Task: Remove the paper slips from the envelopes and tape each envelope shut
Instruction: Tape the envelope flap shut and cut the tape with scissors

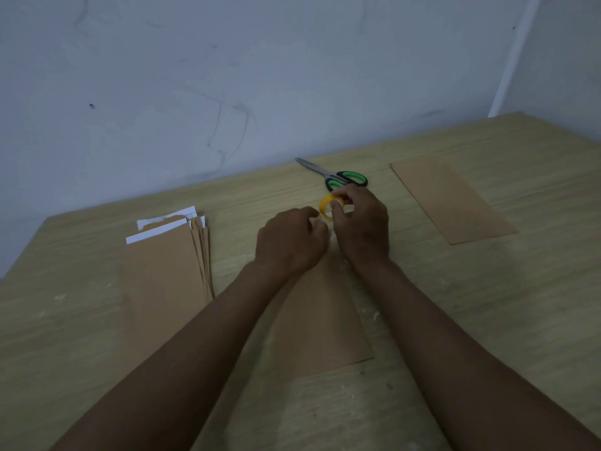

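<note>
Partly hidden envelope (under hands).

both hands on tape roll

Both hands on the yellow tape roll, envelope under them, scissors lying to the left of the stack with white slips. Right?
Not quite. In the head view the scissors lie right of the stack, behind the hands. The tape roll and the envelope under them are as stated.
</note>
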